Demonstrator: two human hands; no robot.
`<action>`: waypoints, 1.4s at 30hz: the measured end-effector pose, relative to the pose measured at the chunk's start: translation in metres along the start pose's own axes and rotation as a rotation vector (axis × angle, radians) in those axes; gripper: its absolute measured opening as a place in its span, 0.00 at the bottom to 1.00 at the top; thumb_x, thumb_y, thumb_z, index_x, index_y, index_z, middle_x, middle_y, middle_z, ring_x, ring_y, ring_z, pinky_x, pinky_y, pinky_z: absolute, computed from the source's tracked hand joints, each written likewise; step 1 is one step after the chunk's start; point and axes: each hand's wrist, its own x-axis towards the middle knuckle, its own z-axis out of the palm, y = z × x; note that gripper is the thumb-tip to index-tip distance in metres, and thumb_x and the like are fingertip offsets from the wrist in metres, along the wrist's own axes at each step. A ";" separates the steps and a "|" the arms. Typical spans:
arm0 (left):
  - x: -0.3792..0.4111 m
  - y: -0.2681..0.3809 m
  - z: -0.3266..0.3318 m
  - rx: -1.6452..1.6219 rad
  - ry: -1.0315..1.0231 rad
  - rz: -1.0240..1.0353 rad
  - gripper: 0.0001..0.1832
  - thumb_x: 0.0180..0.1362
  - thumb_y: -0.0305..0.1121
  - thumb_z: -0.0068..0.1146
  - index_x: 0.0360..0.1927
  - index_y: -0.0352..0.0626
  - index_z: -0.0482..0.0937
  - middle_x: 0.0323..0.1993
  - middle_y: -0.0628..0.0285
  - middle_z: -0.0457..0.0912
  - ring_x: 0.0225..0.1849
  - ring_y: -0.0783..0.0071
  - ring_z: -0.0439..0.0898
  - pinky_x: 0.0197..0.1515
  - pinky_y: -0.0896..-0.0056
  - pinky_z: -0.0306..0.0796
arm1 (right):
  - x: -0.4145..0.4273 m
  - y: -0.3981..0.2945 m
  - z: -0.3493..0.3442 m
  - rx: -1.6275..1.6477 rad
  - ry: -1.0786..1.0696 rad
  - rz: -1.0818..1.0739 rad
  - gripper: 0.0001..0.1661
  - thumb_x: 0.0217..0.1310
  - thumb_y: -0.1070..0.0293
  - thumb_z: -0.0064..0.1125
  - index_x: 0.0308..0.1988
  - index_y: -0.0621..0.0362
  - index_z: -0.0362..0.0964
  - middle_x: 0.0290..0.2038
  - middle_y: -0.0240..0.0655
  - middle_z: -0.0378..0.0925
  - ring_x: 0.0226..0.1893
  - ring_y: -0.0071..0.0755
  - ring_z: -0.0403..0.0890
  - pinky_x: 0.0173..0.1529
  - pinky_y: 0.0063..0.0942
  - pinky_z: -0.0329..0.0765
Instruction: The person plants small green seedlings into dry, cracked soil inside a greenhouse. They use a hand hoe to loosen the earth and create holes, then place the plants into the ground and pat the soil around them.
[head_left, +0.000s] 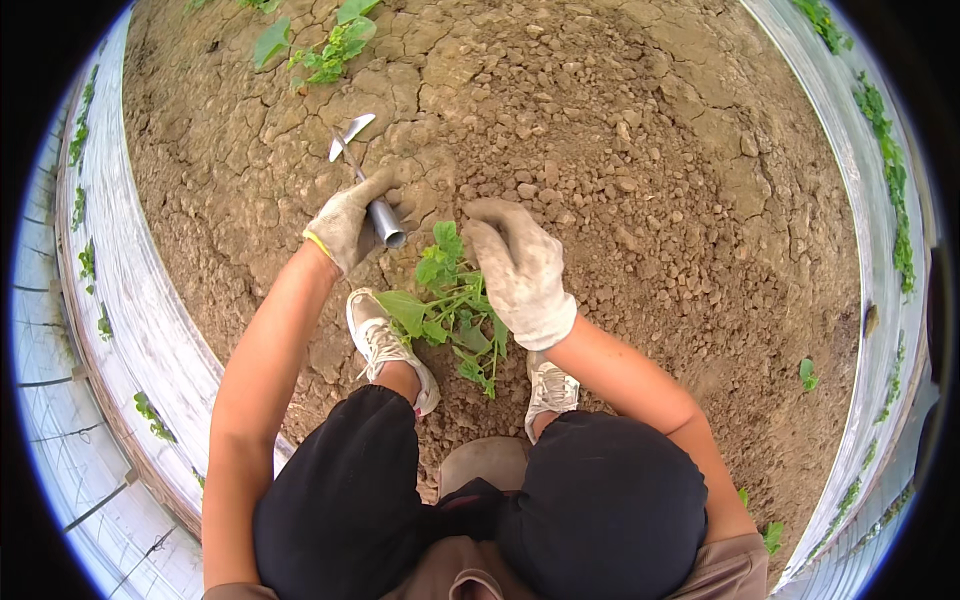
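My left hand (351, 223), in a pale, soiled work glove with a yellow cuff edge, grips a small hand hoe (382, 222). The hoe has a hollow metal handle, a thin neck and a pointed blade turned away from me. My right hand (517, 274), gloved too, hangs over the right side of a leafy green plant (452, 315). Its fingers are bent at the upper leaves; whether they touch or hold any is hidden. The plant stands in the soil between my shoes, with its stem base under the leaves.
Brown soil (600, 150) is cracked at the left and crumbled at the right. Another leafy plant (330, 52) grows at the top left. A seedling (808, 375) stands at the right. Plastic-covered strips with plants run along the left (150, 300) and right (832, 135).
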 end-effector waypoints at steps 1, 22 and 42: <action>-0.006 0.002 -0.008 0.015 -0.001 0.048 0.13 0.66 0.38 0.53 0.46 0.40 0.75 0.24 0.70 0.75 0.28 0.77 0.78 0.35 0.68 0.78 | -0.015 -0.009 -0.010 0.076 0.008 0.117 0.08 0.61 0.71 0.56 0.42 0.59 0.73 0.32 0.41 0.79 0.29 0.40 0.81 0.35 0.30 0.78; -0.259 -0.108 -0.059 0.359 0.591 0.207 0.18 0.62 0.41 0.55 0.45 0.35 0.73 0.24 0.66 0.73 0.16 0.80 0.70 0.22 0.73 0.74 | -0.098 0.016 0.084 -0.806 -0.824 -0.289 0.35 0.58 0.66 0.54 0.65 0.53 0.56 0.62 0.49 0.63 0.63 0.51 0.65 0.69 0.45 0.55; -0.298 -0.134 -0.153 0.688 0.351 -0.231 0.21 0.58 0.37 0.57 0.49 0.30 0.74 0.27 0.62 0.78 0.19 0.79 0.76 0.23 0.77 0.72 | -0.115 0.088 -0.034 0.257 0.158 0.542 0.28 0.55 0.78 0.65 0.56 0.63 0.66 0.48 0.38 0.76 0.44 0.29 0.78 0.49 0.27 0.78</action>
